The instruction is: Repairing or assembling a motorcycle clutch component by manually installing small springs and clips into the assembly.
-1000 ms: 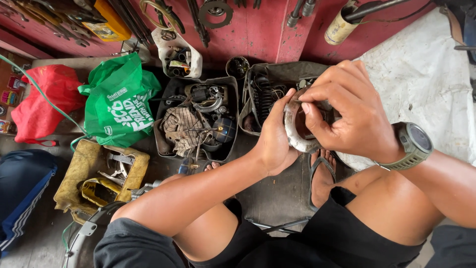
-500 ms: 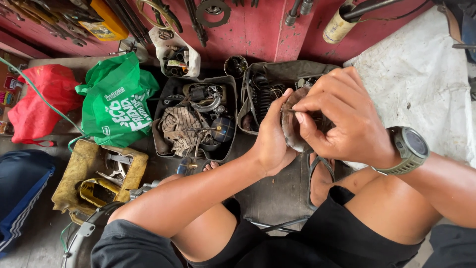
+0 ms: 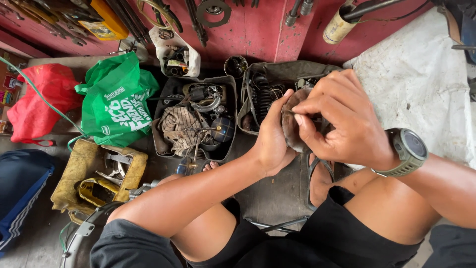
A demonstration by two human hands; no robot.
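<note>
Head view. Person seated low, knees up, black shorts. Both hands meet over the floor in front of a dark parts tray (image 3: pixel 166 144). Left hand (image 3: pixel 272 139) cups a round, grimy metal part (image 3: pixel 293 130) from behind, its grip clamped on the part's left edge. Right hand (image 3: pixel 342 121), with a grey-green wristwatch (image 3: pixel 409 151) on its wrist, covers the part from the right; thumb and forefinger pinched together against its face, grip closed on it. The part sits just right of the parts tray, above a sandalled foot (image 3: pixel 317 176).

The tray holds a dirty rag, a coil and small metal pieces. Right of the tray, behind the hands, a second dark bin (image 3: pixel 267 74) holds a spring. Left of the tray, a green bag (image 3: pixel 116 104); further left, a red bag (image 3: pixel 37 101). Below the green bag, a yellow cut-open container (image 3: pixel 79 168) holds tools. Behind the tray, a red wall (image 3: pixel 258 30).
</note>
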